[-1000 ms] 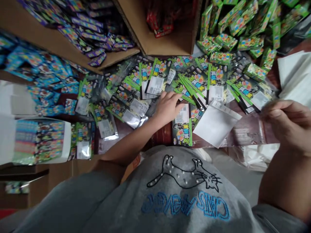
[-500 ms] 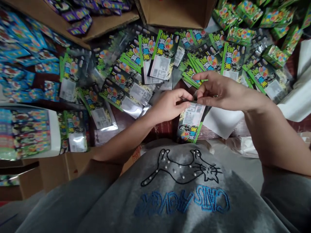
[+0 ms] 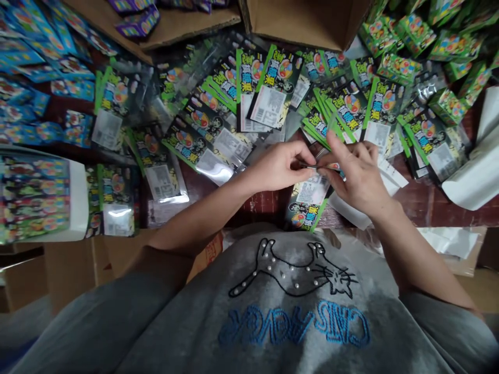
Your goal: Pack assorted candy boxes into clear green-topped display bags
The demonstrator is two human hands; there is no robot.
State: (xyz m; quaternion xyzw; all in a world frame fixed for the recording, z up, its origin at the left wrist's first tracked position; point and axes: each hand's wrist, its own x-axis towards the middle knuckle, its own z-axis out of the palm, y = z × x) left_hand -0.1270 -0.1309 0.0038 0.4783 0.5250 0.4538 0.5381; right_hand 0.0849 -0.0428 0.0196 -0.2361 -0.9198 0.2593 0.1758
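In the head view, my left hand (image 3: 283, 165) is closed, its thumb and fingers pinching the edge of a thin printed bag. My right hand (image 3: 354, 174) pinches that same edge from the other side, its index finger raised. The edge is seen almost end-on between the fingertips. Just below, a black and green printed candy bag (image 3: 307, 208) with a white barcode label lies upside down near the table edge; whether it is the pinched bag, I cannot tell. A white paper sheet (image 3: 353, 213) lies under my right hand.
Many similar black and green bags (image 3: 273, 88) are spread beyond my hands. Green candy boxes (image 3: 448, 106) are piled at the right, blue packets (image 3: 78, 127) at the left. Cardboard boxes (image 3: 304, 23) stand at the back. A white-rimmed display box (image 3: 78, 200) stands at left.
My right hand has turned, its index finger now pointing up, and its forearm has swung inward. The left hand has stayed at nearly the same spot. The view has shifted slightly.
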